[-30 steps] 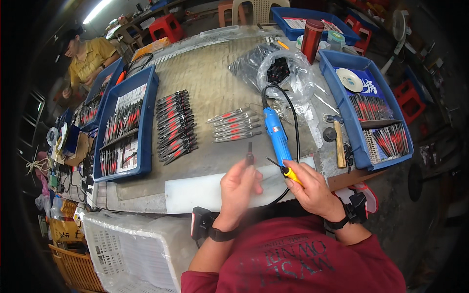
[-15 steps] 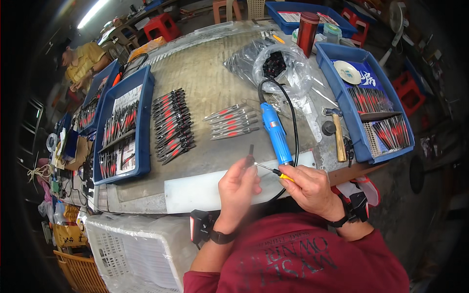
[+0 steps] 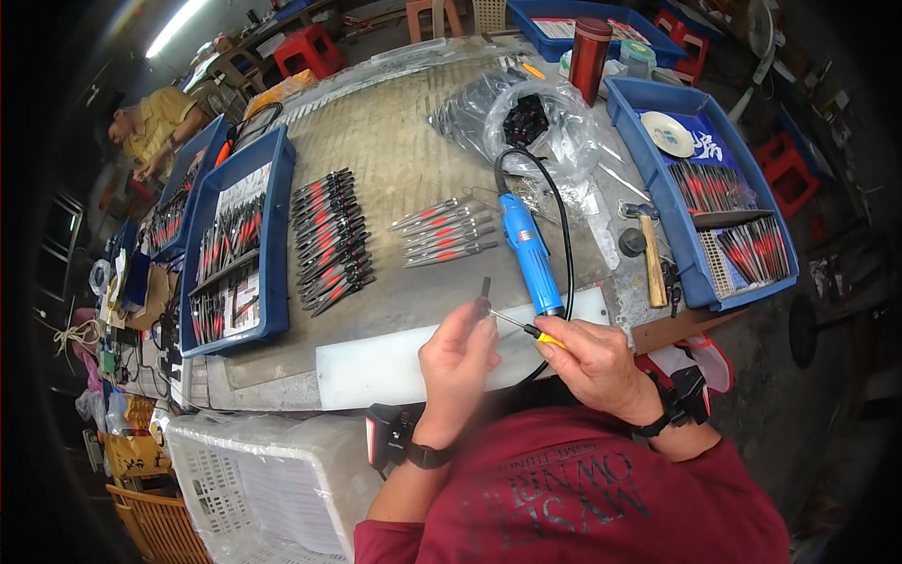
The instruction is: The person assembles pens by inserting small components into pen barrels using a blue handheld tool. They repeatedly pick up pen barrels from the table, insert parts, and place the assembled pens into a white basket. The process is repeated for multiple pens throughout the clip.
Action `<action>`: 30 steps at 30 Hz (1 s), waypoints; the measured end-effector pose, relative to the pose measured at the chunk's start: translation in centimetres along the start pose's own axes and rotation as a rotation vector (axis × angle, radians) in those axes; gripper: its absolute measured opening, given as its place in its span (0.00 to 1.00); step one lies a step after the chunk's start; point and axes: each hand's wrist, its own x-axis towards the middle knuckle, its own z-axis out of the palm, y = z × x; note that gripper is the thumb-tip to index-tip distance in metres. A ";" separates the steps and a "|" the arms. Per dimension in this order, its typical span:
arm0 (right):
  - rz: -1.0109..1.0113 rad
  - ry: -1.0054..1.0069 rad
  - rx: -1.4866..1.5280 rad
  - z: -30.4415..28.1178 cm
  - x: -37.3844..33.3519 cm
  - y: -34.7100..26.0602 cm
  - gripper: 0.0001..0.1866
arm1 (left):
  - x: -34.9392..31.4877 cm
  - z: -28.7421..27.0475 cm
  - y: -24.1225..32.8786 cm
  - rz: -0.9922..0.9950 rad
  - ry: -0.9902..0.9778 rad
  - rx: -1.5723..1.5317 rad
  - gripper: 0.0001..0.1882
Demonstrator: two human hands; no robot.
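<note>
Over the near edge of the table, my left hand (image 3: 455, 362) pinches a small dark piece (image 3: 484, 293) with a narrow end pointing up; its exact kind is hard to make out. In my right hand (image 3: 601, 368) is a small screwdriver (image 3: 547, 338) with a yellow and black handle. Its thin metal shaft reaches left to the dark piece at my left fingertips, where the contact is blurred. Just beyond my right hand lies a blue electric screwdriver (image 3: 528, 252) with a black cord. Several grey pen-shaped tools with red grips (image 3: 445, 237) lie in a row farther off.
Black-and-red pen-shaped tools (image 3: 333, 249) form a column beside a left blue bin (image 3: 280, 235). To the right are a hammer (image 3: 654, 261) and another blue bin (image 3: 719, 299). Clear plastic bags (image 3: 564, 132) lie behind. A white crate (image 3: 202, 470) stands lower left; another person (image 3: 169, 122) sits far left.
My hands, the screwdriver and the dark piece stay almost where they were. At the far left the other person has shifted their head and arms slightly.
</note>
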 end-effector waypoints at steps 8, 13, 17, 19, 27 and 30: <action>0.023 -0.003 0.025 0.1 -0.2 0.0 0.11 | 0.2 0.3 -0.3 0.070 0.037 0.092 0.13; 0.012 -0.013 0.008 0.2 -0.2 -0.1 0.11 | 0.2 0.2 -0.9 0.106 0.056 0.157 0.12; -0.016 -0.034 -0.025 0.5 -0.3 -0.1 0.11 | 0.4 0.0 -1.2 0.332 0.090 0.430 0.11; 0.012 -0.040 0.019 0.8 -0.5 -0.1 0.11 | 0.5 0.0 -1.1 0.498 0.127 0.593 0.10; 0.684 -0.243 0.845 0.8 -0.6 0.8 0.15 | 0.8 0.1 -0.9 0.767 0.165 0.828 0.10; 0.866 -0.280 1.029 0.4 -0.3 1.0 0.12 | 0.8 0.0 -1.2 0.770 0.169 0.877 0.11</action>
